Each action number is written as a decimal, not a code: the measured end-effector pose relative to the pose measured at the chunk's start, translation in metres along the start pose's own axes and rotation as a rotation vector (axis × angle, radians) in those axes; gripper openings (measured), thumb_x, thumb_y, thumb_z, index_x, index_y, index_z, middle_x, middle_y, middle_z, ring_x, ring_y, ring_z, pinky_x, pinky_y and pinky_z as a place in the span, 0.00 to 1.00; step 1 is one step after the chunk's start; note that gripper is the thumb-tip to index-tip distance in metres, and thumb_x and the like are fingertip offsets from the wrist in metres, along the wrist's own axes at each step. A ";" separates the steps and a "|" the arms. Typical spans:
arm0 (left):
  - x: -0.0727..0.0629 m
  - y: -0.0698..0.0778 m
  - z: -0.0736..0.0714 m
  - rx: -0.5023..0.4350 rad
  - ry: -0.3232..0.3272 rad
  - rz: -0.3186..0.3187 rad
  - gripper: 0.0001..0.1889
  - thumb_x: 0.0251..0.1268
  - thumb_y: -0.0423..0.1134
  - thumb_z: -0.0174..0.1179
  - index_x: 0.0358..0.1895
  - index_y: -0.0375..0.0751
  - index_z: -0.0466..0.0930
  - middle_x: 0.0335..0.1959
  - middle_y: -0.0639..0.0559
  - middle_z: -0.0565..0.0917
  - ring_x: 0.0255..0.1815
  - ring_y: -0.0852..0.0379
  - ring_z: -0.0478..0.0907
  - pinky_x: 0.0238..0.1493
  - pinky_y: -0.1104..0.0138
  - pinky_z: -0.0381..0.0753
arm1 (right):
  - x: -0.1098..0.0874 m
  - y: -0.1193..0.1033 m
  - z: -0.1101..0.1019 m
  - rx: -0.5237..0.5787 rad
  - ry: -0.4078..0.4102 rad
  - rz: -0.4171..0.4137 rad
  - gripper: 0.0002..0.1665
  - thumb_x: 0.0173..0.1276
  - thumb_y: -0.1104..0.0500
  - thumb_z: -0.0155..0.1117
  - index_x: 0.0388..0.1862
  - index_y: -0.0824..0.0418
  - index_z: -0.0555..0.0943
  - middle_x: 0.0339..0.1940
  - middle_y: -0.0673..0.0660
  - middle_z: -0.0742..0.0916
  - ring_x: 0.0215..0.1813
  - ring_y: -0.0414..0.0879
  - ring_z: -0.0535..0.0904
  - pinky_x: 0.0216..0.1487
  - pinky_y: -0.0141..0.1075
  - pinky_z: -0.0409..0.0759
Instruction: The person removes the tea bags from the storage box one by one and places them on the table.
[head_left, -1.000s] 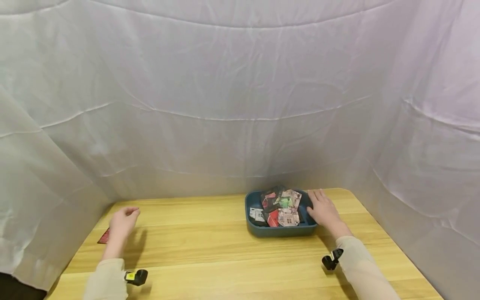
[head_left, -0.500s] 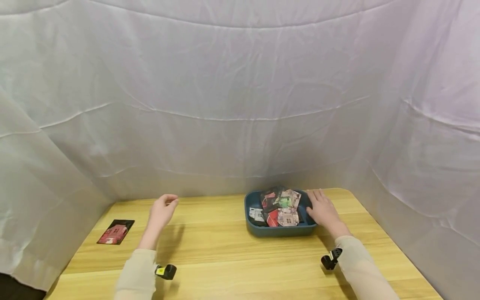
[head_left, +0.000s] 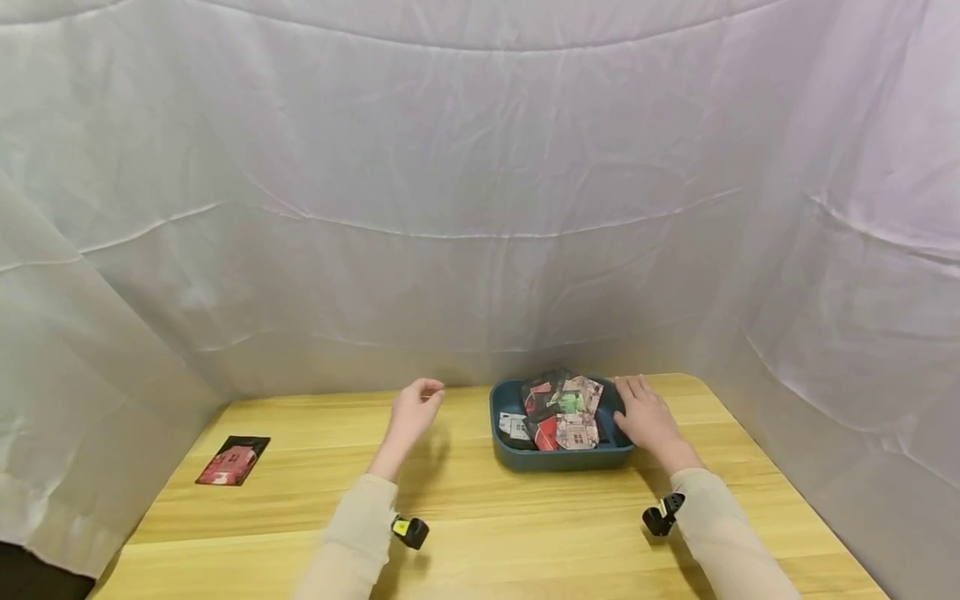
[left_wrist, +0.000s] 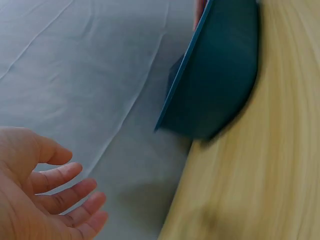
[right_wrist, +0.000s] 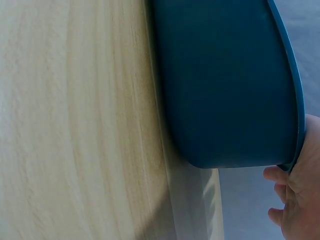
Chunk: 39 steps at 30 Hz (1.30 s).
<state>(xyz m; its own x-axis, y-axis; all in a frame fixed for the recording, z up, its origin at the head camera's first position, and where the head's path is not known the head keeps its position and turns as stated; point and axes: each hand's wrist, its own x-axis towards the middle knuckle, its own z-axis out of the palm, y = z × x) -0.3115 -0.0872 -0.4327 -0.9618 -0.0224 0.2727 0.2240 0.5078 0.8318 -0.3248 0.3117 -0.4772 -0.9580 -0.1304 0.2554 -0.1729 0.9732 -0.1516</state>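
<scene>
Your right hand (head_left: 649, 420) held the tray (head_left: 566, 460); your left hand (head_left: 412, 411) hovered near it

Blue tray sat toward the back of the wooden counter (head_left: 292, 521), right of its middle. Your right hand was at its right-hand rim, thumb on the inner side, fingers slightly spread and bent down outside. Your left hand hung above the counter near the tray's left end, fingers loosely curved, thumb close beside them. Overlapping packets (head_left: 576, 432) filled much of the tray: pinkish, red, green and pale fronts. One red-and-black packet (head_left: 233, 461) lay flat at far left, well apart from both your hands. Pale cloth (head_left: 480, 208) hung behind and along both sides.
</scene>
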 end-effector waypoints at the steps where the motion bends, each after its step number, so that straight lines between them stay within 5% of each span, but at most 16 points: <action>1: 0.000 0.003 0.006 -0.010 0.001 0.011 0.10 0.67 0.34 0.57 0.46 0.34 0.83 0.46 0.39 0.86 0.48 0.42 0.83 0.51 0.53 0.82 | 0.000 0.000 0.000 -0.002 -0.001 -0.001 0.39 0.68 0.57 0.59 0.73 0.71 0.60 0.73 0.74 0.65 0.75 0.72 0.53 0.72 0.64 0.57; 16: 0.000 0.029 0.079 -0.060 -0.093 0.089 0.08 0.66 0.34 0.58 0.44 0.36 0.83 0.43 0.42 0.87 0.45 0.48 0.84 0.51 0.57 0.82 | 0.002 0.001 0.001 0.002 -0.004 -0.005 0.39 0.68 0.57 0.59 0.73 0.71 0.60 0.73 0.75 0.64 0.75 0.72 0.53 0.73 0.64 0.57; 27: -0.001 0.036 0.099 0.053 -0.106 0.178 0.08 0.65 0.34 0.59 0.44 0.38 0.84 0.40 0.46 0.88 0.41 0.52 0.83 0.45 0.62 0.82 | 0.000 0.001 0.001 0.008 -0.012 -0.002 0.39 0.68 0.57 0.59 0.74 0.71 0.59 0.74 0.75 0.63 0.75 0.72 0.52 0.72 0.65 0.56; 34: -0.003 0.039 0.109 0.127 -0.196 0.241 0.09 0.68 0.36 0.57 0.46 0.39 0.83 0.44 0.45 0.86 0.46 0.49 0.82 0.48 0.59 0.81 | -0.002 0.001 0.001 0.021 -0.025 0.011 0.40 0.69 0.57 0.58 0.74 0.71 0.58 0.74 0.75 0.62 0.76 0.72 0.51 0.73 0.65 0.54; 39: -0.004 0.042 0.116 0.270 -0.273 0.259 0.10 0.68 0.37 0.57 0.47 0.40 0.83 0.44 0.46 0.85 0.46 0.51 0.81 0.47 0.61 0.81 | -0.001 0.000 0.000 0.031 -0.031 0.019 0.39 0.69 0.57 0.58 0.74 0.70 0.58 0.74 0.74 0.63 0.76 0.72 0.50 0.73 0.65 0.53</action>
<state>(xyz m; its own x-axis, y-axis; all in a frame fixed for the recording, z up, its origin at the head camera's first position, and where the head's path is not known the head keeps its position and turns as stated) -0.3167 0.0342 -0.4554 -0.8940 0.3442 0.2869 0.4480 0.6739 0.5874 -0.3238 0.3119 -0.4779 -0.9676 -0.1184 0.2231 -0.1614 0.9693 -0.1853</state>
